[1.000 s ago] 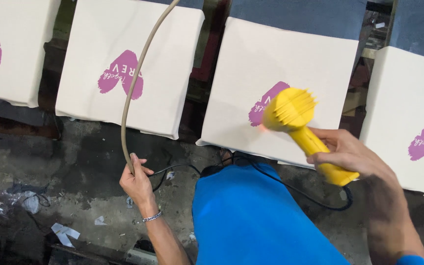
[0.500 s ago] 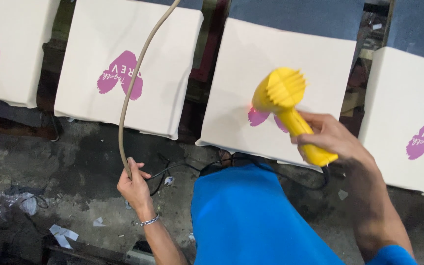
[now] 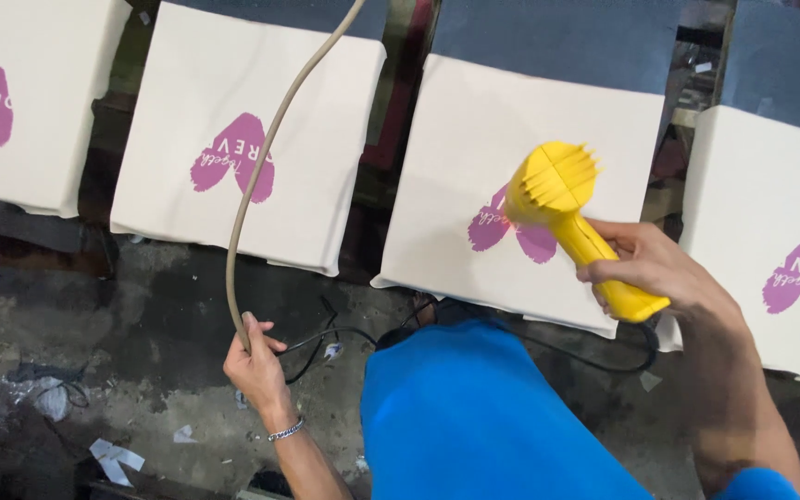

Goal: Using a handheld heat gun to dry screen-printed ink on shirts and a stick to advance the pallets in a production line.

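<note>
Right hand (image 3: 655, 268) clamped on the handle of a yellow heat gun (image 3: 567, 208), fingers wrapped tight round the grip. Nozzle end points down and away at the purple heart print (image 3: 509, 231) on the cream fabric panel (image 3: 530, 157), third from the left in a row of like panels on the worktop. Gun head hangs just above the print, partly covering it; cannot tell if it touches the cloth.

Left hand (image 3: 256, 361) closed on a beige hose (image 3: 266, 167), which rises in a curve across the second panel (image 3: 252, 130) and out of the top of the view. A black cord (image 3: 326, 338) trails along the dark floor (image 3: 94, 352) near that hand.

Step in hand, by my reading: drying the print on the third panel with hot air. The next move would call for an even sweep over the whole heart, gun held off the fabric, and the hose kept clear of the neighbouring print (image 3: 233, 157).
</note>
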